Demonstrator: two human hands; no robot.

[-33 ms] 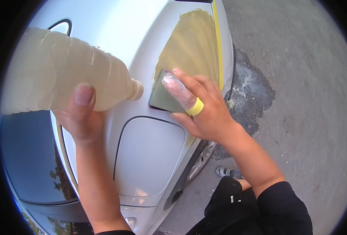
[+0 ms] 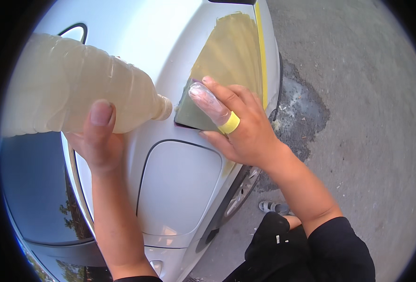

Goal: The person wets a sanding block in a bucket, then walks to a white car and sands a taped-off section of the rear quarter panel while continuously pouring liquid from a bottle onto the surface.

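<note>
A large clear plastic bottle of cloudy liquid lies nearly sideways in my left hand, its mouth pointing right over the car panel. My left thumb presses on its near side; the other fingers are hidden beneath. My right hand holds a flat grey-green sanding block against the lower left edge of a tan filler patch on the panel. Clear film wraps one right finger, fastened with a yellow band.
The light-coloured car has a closed fuel flap below the patch. Yellow tape borders the patch's right side. A wheel shows lower down. Wet ground darkens the grey pavement beside the car.
My right hand has slid the sanding block slightly left and up along the patch's edge. My left hand and the bottle look unmoved.
</note>
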